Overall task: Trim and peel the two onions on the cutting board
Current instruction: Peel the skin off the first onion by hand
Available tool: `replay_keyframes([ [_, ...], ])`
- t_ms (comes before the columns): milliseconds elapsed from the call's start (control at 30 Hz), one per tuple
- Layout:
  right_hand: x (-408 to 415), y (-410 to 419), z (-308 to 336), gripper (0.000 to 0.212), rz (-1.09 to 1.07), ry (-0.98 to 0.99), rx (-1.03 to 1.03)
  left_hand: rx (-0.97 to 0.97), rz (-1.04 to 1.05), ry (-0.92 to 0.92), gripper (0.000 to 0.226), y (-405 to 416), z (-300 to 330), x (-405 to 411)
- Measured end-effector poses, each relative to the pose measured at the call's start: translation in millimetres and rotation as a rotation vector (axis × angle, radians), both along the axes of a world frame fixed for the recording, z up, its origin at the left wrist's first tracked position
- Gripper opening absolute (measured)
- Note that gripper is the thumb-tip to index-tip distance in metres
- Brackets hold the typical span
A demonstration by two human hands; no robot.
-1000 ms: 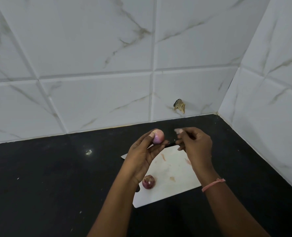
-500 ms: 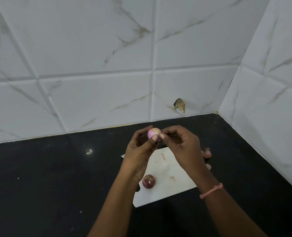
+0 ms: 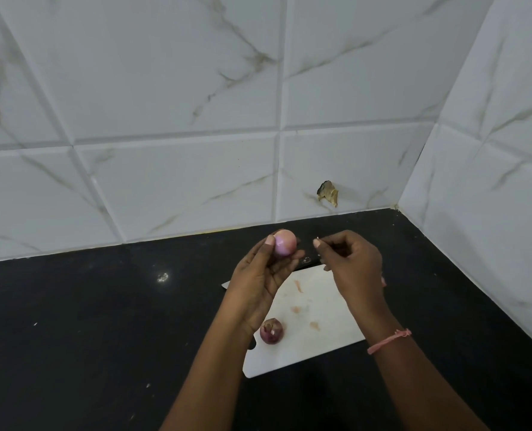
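My left hand [image 3: 258, 275] holds a peeled, pale pink onion [image 3: 284, 242] up at its fingertips, above the far edge of the white cutting board [image 3: 320, 309]. My right hand [image 3: 351, 262] is just right of the onion, apart from it. Its thumb and fingers are pinched together, with a tiny pale fleck of onion skin [image 3: 317, 239] at the tips. A second onion [image 3: 270, 334], still in its dark purple skin, lies on the near left part of the board, beside my left wrist.
The board lies on a black counter [image 3: 103, 321] in a corner of white marble-tiled walls. A few peel scraps [image 3: 298, 286] lie on the board. A dark object with a shiny spot [image 3: 305, 261], possibly a knife, lies at the board's far edge.
Half a second ago my right fingers were touching the top of the held onion; they have now pulled away to the right, pinched together. The left hand has kept the onion in place.
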State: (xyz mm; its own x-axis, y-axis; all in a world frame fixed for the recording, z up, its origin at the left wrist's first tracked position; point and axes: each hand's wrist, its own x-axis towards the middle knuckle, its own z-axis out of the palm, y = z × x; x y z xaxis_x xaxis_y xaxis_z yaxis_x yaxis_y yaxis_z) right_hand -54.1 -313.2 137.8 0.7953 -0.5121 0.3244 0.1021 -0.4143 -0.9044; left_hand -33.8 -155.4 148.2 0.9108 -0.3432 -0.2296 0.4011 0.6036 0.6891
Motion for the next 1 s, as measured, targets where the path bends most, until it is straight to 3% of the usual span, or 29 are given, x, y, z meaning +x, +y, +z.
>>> replay_keyframes([
  [100,1.8,-10.2,-1.1,0.006,-0.022,0.067,-0.01,0.002,0.008,0.021,0.046,-1.2,-0.4,0.0],
  [167,1.6,-10.8,-0.5,0.017,0.006,0.12,-0.098,0.01,0.018,0.032,0.047,-2.6,-0.7,0.0],
  [367,-9.8,11.7,12.0,0.018,0.209,-0.126,-0.076,0.04,0.012,0.027,0.045,-4.5,-0.6,-0.9],
  [467,-8.9,21.1,17.4,0.033,0.438,-0.031,-0.004,0.053,-0.02,0.003,0.05,-4.1,1.1,-2.4],
  [633,-8.5,30.7,12.1,0.026,0.598,0.094,0.011,0.073,-0.041,-0.03,0.056,-5.2,1.7,-4.5],
  [867,-6.4,45.8,2.5,0.014,0.496,-0.033,0.016,0.054,-0.041,-0.079,0.056,-11.7,-4.7,-5.2],
  [1000,-2.0,50.6,3.4,0.018,0.364,-0.061,0.061,0.119,-0.043,-0.123,0.057,-16.1,-7.7,-5.9],
])
